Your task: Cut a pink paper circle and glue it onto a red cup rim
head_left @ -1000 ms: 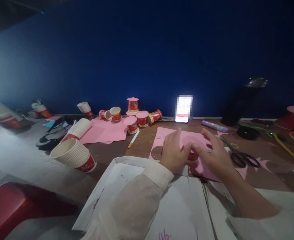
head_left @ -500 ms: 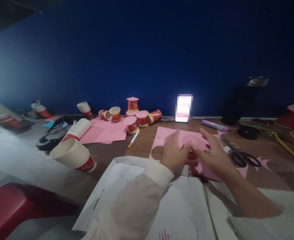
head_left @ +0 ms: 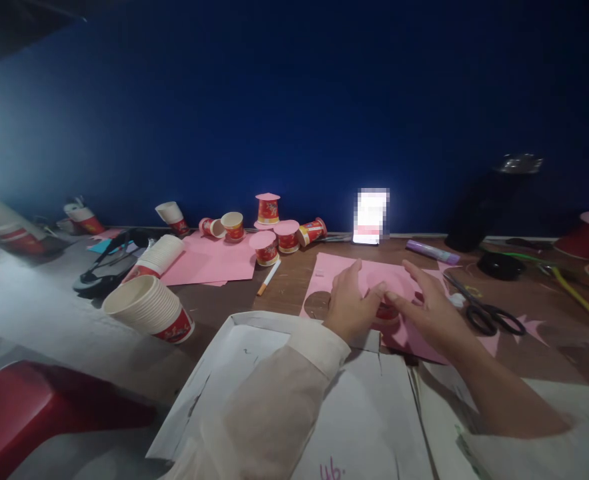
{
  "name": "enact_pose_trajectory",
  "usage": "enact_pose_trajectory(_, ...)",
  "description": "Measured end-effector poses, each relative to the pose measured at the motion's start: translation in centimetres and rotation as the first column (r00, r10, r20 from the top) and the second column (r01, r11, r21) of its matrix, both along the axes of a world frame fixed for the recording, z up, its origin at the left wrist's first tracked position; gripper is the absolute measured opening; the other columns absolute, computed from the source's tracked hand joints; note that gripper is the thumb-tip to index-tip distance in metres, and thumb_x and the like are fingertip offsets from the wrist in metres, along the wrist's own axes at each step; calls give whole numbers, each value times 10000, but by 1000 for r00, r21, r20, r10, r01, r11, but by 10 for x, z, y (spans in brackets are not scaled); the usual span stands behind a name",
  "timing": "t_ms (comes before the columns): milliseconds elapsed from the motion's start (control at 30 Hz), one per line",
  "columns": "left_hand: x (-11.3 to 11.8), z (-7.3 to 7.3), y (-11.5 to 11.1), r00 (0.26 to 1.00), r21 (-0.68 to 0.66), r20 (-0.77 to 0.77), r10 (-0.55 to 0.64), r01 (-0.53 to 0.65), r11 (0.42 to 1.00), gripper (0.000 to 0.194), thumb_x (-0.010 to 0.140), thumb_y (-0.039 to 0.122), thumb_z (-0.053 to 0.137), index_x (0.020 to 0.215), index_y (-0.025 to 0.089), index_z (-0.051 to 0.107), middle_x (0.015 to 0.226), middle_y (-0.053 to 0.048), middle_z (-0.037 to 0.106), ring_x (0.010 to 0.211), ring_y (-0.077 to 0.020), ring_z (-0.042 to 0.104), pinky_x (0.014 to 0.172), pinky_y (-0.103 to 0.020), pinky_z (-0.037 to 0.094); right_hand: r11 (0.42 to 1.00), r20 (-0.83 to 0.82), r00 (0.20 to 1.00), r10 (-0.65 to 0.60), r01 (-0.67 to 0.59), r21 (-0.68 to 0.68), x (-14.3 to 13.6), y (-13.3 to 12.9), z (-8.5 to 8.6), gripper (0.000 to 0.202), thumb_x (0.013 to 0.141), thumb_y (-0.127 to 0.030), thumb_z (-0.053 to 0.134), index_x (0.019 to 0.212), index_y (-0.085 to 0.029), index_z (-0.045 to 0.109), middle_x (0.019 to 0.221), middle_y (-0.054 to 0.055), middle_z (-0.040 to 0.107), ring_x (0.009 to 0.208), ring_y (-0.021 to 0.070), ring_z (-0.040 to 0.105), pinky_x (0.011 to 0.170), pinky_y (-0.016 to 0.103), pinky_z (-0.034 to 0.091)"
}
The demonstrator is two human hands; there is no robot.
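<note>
A red paper cup (head_left: 387,313) topped by a pink paper disc (head_left: 385,285) stands on a pink sheet (head_left: 324,267) with round holes cut in it. My left hand (head_left: 353,303) is at the disc's left side, thumb on its near edge. On the other side, my right hand (head_left: 431,310) has its thumb on the near edge too, the thumb tips almost meeting. Both hands have their fingers spread around the disc and cup, partly hiding them. Black scissors (head_left: 481,317) lie to the right of my right hand.
Small red cups with pink discs (head_left: 267,248) stand at the back beside a cigarette (head_left: 269,278). Stacked paper cups (head_left: 149,310) lie at left. A lit phone (head_left: 369,217) leans on the blue wall, left of a purple tube (head_left: 433,252). A white box (head_left: 254,340) is in front.
The view has shifted very slightly. Both hands keep nearly the same pose around the disc and cup.
</note>
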State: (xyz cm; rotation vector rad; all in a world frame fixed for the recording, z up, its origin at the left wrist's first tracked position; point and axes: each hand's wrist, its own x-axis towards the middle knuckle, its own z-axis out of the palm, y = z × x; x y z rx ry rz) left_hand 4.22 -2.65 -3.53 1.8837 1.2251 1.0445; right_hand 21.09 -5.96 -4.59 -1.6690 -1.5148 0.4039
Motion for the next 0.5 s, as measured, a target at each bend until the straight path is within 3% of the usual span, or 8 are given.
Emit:
enact_pose_trajectory(167, -4, 9, -6, 982, 264, -190, 20, 31, 964, 565, 1012, 459, 342, 1485, 164, 433, 1563, -126, 440, 1467, -291, 345, 1224, -527, 247, 994, 265, 964, -1, -28, 105, -1, -3, 6, 972, 835, -727, 523, 1564, -119, 319, 1588, 260, 363, 1473, 429, 315, 1153, 639, 304)
enact_pose_trajectory(300, -5, 19, -9, 947, 291, -318, 41, 56, 955, 517, 1015, 452, 318, 1460, 244, 479, 1603, -86, 389, 1510, -326, 253, 1207, -632, 193, 994, 394, 918, 52, -84, 64, 7, -5, 7, 1059, 820, -761, 514, 1601, -110, 219, 1654, 259, 219, 1517, 444, 184, 1168, 659, 248)
enact_pose_trajectory(500, -5, 19, -10, 915, 280, -403, 28, 95, 955, 525, 1013, 475, 286, 1435, 257, 508, 1616, -80, 365, 1514, -365, 222, 1183, -704, 155, 991, 546, 836, 52, -112, 77, 12, -7, 2, 1094, 773, -733, 600, 1611, -156, 197, 1679, 231, 152, 1522, 446, 160, 1160, 665, 242)
